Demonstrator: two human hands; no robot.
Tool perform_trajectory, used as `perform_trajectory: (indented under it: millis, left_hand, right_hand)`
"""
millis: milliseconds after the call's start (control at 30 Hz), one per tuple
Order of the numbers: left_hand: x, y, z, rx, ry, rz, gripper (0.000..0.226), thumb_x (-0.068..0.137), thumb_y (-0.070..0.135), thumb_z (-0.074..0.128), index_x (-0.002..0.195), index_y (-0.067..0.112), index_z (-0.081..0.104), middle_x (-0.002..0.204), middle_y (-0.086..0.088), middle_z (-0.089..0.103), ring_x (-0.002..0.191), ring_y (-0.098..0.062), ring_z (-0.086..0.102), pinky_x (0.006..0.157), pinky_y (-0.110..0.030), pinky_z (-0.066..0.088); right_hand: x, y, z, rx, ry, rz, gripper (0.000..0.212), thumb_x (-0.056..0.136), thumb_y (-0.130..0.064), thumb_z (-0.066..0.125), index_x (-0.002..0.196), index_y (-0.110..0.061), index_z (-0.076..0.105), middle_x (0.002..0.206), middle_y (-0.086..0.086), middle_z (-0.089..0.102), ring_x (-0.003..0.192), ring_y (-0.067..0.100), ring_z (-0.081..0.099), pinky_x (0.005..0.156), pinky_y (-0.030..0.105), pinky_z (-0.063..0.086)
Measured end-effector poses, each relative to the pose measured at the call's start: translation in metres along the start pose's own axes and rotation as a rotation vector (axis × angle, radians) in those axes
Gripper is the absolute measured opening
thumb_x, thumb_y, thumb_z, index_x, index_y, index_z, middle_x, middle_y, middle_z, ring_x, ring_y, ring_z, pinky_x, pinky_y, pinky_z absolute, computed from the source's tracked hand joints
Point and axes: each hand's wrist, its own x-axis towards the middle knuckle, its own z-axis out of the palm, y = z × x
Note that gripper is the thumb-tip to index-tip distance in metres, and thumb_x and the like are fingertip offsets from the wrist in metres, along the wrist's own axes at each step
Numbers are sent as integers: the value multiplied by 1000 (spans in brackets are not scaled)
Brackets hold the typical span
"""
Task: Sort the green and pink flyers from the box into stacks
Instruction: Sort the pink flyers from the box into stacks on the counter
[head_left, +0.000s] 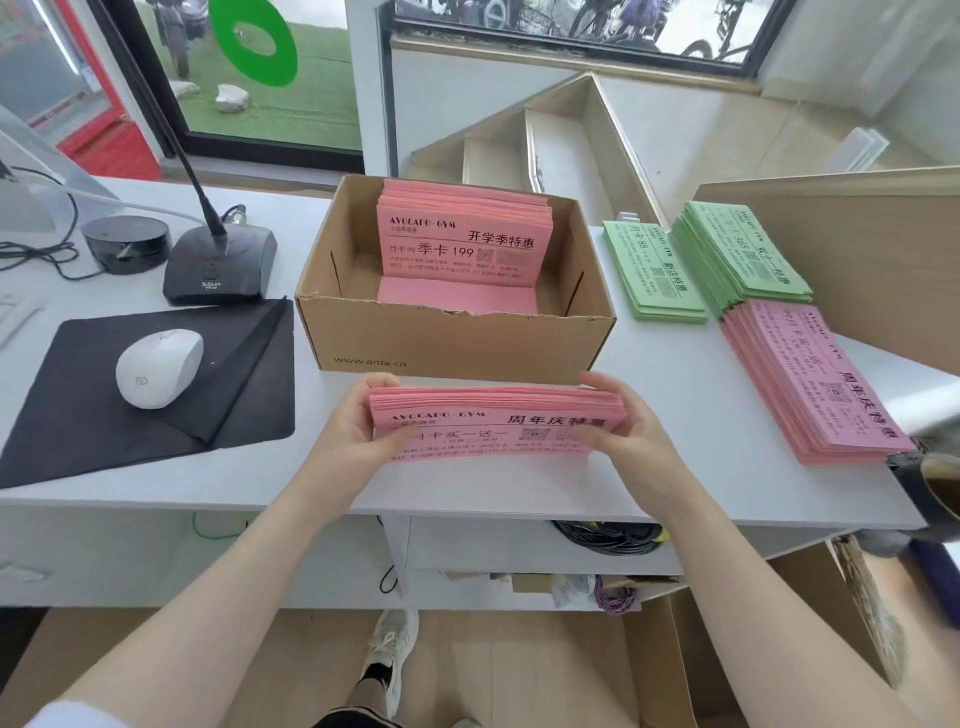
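Observation:
A thick bundle of pink flyers (493, 415) is held just in front of the cardboard box (457, 338), tilted up on its long edge over the white desk. My left hand (358, 431) grips its left end and my right hand (618, 431) grips its right end. Inside the box another pink stack (462, 239) leans against the back wall, with more pink sheets lying flat below it. To the right of the box lie two green flyer stacks (652, 273) (743, 257) and, nearer me, a pink flyer stack (815, 379).
A white mouse (158, 369) rests on a black mouse pad (150, 384) at the left, behind it a desk microphone base (218, 265) and a round black device (127, 241). A raised wooden counter (857, 249) borders the right side. The desk's front edge runs under my forearms.

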Motion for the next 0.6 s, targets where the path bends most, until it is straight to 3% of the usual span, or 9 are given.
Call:
perform_trajectory:
  millis: [133, 300, 433, 600]
  left_hand:
    - [0, -3, 9, 11, 0, 13, 31, 87, -9, 51, 104, 17, 49, 99, 1, 64, 90, -4, 63, 75, -18, 51]
    - [6, 1, 11, 26, 29, 57, 29, 89, -8, 48, 106, 14, 48, 101, 0, 62, 93, -3, 61, 77, -18, 51]
    - [11, -11, 16, 187, -42, -37, 38, 92, -4, 46, 123, 19, 44, 115, 7, 60, 102, 6, 57, 92, -17, 47]
    - [16, 3, 31, 242, -19, 36, 38, 93, 0, 47, 110, 34, 46, 101, 22, 64, 94, 13, 58, 81, -6, 45]
  right_hand:
    - [2, 5, 6, -32, -29, 18, 39, 82, 8, 59, 114, -13, 54, 101, 0, 65, 86, 1, 64, 73, 17, 50]
    - [5, 2, 6, 38, 69, -81, 32, 85, 8, 57, 110, -12, 57, 101, 1, 69, 97, 15, 65, 78, 27, 55]
    - [3, 12, 3, -49, 53, -2, 38, 88, 3, 55, 123, -10, 53, 98, -12, 72, 95, 6, 66, 74, 18, 52]
    - [-7, 2, -15, -59, 78, -8, 34, 88, 4, 53, 119, -10, 54, 95, -14, 70, 88, 0, 66, 69, 14, 51]
